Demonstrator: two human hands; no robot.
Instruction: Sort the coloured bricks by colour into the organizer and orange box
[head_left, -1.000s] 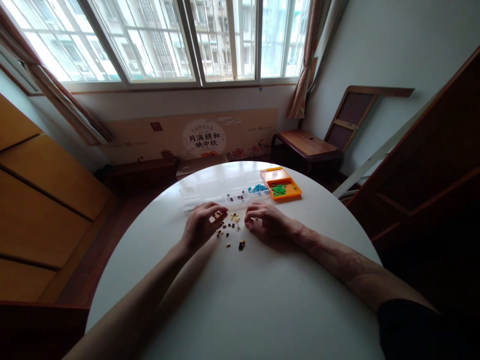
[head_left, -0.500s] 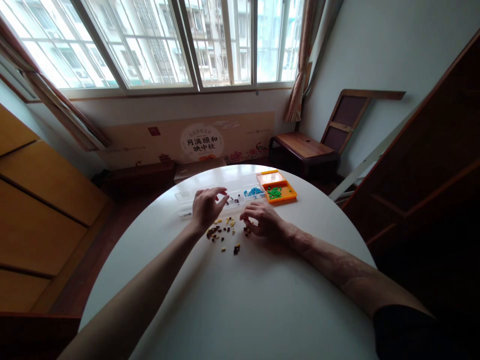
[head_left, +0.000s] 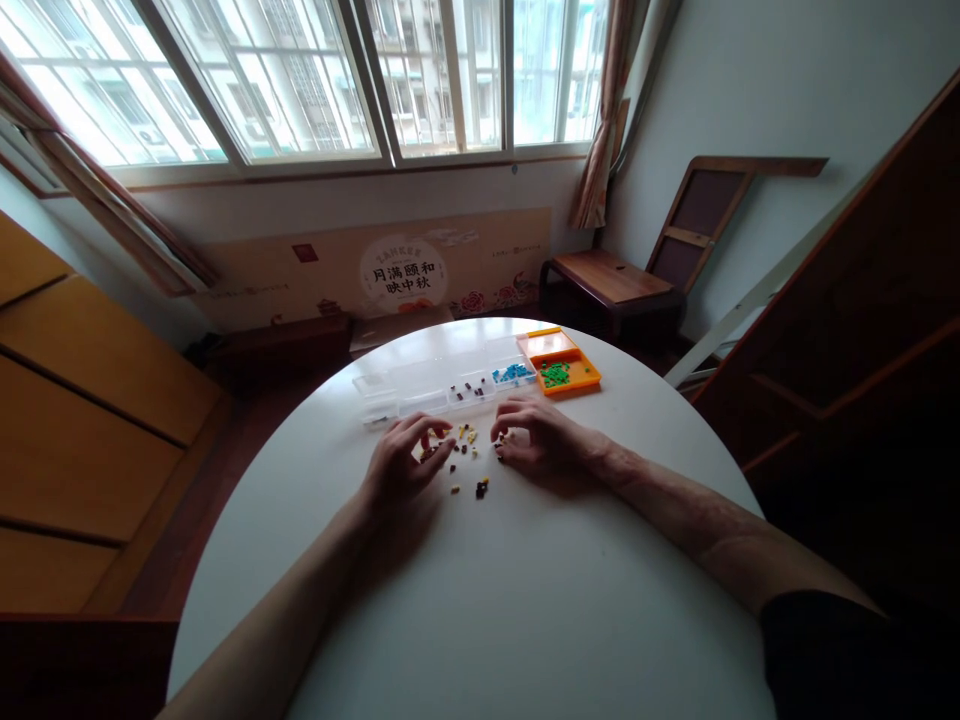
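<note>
Loose pieces (head_left: 466,455): tiny yellow and dark bits scattered on the table (head_left: 480,600), past its middle toward the far edge, between both hands.
Left hand (head_left: 401,465): palm down, fingers curled onto the scatter's left side. Whether they pinch a bit is too small to tell.
Right hand (head_left: 538,445): fingertips drawn together at the scatter's right side. I can't make out a held bit.
Clear box (head_left: 420,385): along the far edge, with dark bits and blue pieces (head_left: 514,374) in separate compartments.
Orange tray (head_left: 574,383): just beside the box's right end, holding green pieces (head_left: 556,375).
Step in hand: seemingly picking single bits out of the scatter.
Next move calls for: a fine fingertip pinch that leaves neighbouring bits undisturbed.
</note>
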